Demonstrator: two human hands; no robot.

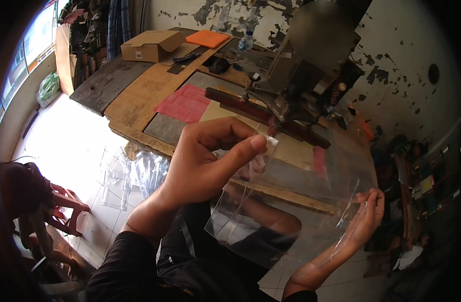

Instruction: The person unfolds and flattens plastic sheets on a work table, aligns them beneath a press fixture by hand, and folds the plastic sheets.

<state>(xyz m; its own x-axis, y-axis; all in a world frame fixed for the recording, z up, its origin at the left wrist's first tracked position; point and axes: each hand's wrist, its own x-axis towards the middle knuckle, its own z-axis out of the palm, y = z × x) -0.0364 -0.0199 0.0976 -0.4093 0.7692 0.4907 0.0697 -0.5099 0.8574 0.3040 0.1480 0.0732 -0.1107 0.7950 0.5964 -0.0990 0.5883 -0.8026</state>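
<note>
Your left hand [205, 161] pinching one end of a clear plastic sheet [271, 221], your right hand [369, 214] closed on its right edge, the sheet spread between them, before the near edge of the worktable [132, 80], red machine bar [240, 103] beyond.

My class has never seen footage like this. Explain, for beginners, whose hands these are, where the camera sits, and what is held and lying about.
No robot here: a person works with bare hands, wearing a camera on the head. This single picture looks forward and down from it. The left hand pinches a clear plastic sheet; the right hand grips it farther along. Beyond, the worktable bears an open cardboard box, a flat orange item, a pink sheet and a machine with a long dark-red bar.
</note>
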